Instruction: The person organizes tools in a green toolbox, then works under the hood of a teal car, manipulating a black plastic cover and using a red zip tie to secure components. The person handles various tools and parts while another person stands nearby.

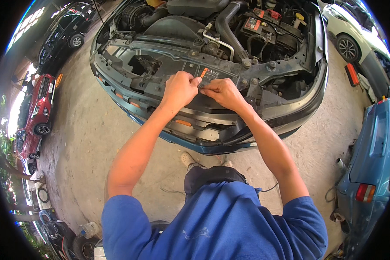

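My left hand (180,89) and my right hand (224,93) meet over the front crossmember (169,65) of a car's engine bay. Both have their thumbs and fingers pinched together, fingertips almost touching. Whatever small piece lies between them is too small and covered to make out. Just beyond the fingertips is an orange and black label (209,73) on the crossmember. Below the hands runs the car's bumper (177,139), with the grille opening above it.
Deeper in the bay sit a battery (253,21), a black hose (229,30) and a metal pipe (221,42). A blue vehicle (370,151) stands at right, a white car (353,34) at far right. Red (39,104) and black (67,32) vehicles stand at left.
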`<state>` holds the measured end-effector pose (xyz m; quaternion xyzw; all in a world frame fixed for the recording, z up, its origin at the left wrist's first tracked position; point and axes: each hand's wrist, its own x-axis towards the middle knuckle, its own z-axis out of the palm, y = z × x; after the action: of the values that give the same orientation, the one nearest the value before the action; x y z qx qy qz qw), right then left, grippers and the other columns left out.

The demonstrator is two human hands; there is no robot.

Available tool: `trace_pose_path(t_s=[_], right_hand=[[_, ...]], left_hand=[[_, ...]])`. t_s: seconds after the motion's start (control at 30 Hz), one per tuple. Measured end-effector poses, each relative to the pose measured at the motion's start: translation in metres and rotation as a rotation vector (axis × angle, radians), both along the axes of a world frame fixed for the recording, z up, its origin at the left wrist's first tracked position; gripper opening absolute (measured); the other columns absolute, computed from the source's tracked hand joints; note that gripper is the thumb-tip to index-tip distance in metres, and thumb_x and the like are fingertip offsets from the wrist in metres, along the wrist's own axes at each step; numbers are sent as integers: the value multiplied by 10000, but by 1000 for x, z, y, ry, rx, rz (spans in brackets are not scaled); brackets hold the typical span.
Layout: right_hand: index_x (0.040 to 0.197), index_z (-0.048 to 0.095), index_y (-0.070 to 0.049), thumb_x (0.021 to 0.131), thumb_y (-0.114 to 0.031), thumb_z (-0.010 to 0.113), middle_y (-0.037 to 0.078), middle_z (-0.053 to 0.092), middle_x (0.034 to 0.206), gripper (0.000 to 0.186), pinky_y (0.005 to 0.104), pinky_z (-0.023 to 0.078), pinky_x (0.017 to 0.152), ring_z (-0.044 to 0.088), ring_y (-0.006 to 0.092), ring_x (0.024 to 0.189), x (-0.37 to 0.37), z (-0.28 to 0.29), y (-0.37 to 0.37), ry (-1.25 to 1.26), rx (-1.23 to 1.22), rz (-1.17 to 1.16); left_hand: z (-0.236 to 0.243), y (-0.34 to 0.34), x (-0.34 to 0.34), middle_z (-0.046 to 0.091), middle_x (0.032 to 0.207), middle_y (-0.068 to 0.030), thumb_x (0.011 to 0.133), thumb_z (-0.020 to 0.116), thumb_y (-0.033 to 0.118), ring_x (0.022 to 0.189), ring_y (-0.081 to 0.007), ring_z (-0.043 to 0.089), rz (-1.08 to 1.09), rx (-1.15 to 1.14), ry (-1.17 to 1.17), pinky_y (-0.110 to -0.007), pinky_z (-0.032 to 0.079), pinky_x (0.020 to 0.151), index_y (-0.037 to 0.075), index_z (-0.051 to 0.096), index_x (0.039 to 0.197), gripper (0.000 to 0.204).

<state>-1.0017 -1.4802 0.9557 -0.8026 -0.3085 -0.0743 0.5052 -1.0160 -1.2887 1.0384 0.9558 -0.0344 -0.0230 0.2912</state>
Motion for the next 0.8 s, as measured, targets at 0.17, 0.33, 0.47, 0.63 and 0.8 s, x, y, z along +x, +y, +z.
trace_pose_path(t_s=[0.17,0.33,0.47,0.63,0.8], right_hand=[[994,805,-17,891,-162,787,169,759,857,179,391,543,712,701,339,762,-2,0,-4,121,8,-19],[976,787,6,896,-169,794,176,689,759,193,420,497,664,607,341,670,0,-4,-5,82,-49,11],[921,767,24,899,-185,794,192,660,748,212,427,485,653,584,353,662,2,-6,-1,67,107,-17],[925,783,7,877,-184,782,179,720,804,197,440,522,685,682,387,742,3,-4,-2,102,-17,-54],[904,783,9,873,-198,781,177,732,809,209,442,534,689,691,391,750,1,2,-1,47,-34,-50]], left_hand=[[-2,5,15,716,896,-128,878,711,135,812,-315,706,-585,343,-335,-425,574,767,-18,730,990,190],[0,25,24,632,1059,-129,771,725,1,904,-331,668,-1098,333,-778,-412,586,802,17,704,1115,345],[-29,0,-11,652,1102,-108,861,758,-61,894,-227,704,-428,-179,-670,-328,589,742,7,739,1131,279],[-65,-42,-33,717,1049,-84,914,823,52,825,-135,724,99,-668,-659,-264,583,683,-16,778,1078,183],[-65,-50,-38,751,1001,-68,946,784,40,826,-117,711,242,-677,-723,-254,565,688,-20,783,1063,131]])
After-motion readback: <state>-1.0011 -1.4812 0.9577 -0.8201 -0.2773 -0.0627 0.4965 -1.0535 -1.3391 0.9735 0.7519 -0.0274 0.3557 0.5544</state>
